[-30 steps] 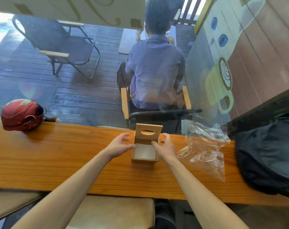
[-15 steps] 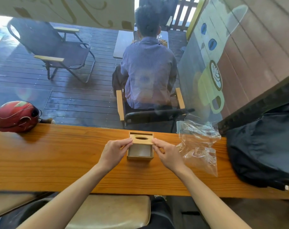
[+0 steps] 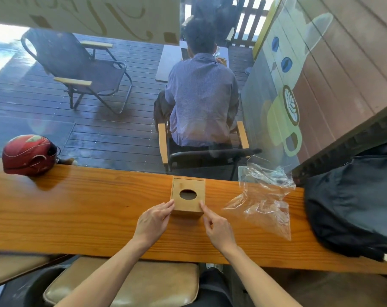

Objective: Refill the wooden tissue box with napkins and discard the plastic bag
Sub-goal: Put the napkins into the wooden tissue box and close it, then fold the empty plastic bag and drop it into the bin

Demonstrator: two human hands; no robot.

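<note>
Wooden square tissue box (image 3: 187, 197) stands lid-up on the orange-brown wooden counter (image 3: 77, 207).
Left hand (image 3: 152, 220) and right hand (image 3: 218, 229) touch its near corners with extended fingertips, gripping nothing, probably squaring it; the crumpled clear plastic bag (image 3: 262, 198) lies just right, undiscarded.

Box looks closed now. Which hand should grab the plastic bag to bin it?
Right, probably. The right hand sits at the wooden tissue box's near right corner, and the plastic bag lies just right of it. The left hand would have to cross over the box.
</note>
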